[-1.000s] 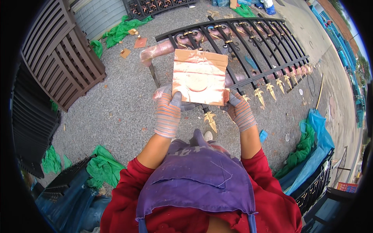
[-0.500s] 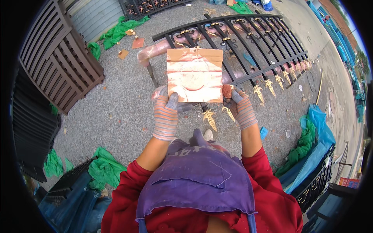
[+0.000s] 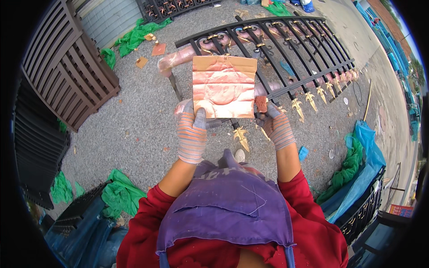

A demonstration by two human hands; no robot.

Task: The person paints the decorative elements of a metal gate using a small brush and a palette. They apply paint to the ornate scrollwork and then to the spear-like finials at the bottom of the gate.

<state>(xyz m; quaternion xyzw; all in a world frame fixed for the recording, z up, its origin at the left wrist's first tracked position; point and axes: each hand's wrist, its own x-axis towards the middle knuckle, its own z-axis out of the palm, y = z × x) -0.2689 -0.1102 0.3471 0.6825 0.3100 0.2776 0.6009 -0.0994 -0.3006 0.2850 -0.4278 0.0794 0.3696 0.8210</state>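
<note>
My left hand, in a grey-and-orange striped glove, grips the lower left corner of a square cardboard sheet. The sheet is creased, with a shiny copper-coloured coating and a round mark in its middle. A small reddish-brown sponge-like block is pinched in the fingers of my gloved right hand, just right of the sheet. Beyond both hands lies a black metal fence panel with gold-tinted scrolls and spear tips, one gold spear tip showing below the sheet. The sheet hides part of the panel.
Plastic-wrapped supports hold up the panel. A brown slatted panel leans at left. Green cloth and blue plastic sheeting lie at the sides. Cardboard scraps are on the grey gravel ground.
My right hand and the block have shifted slightly left and turned a little. The sheet has tilted slightly, so its glare is weaker and the round mark shows more plainly.
</note>
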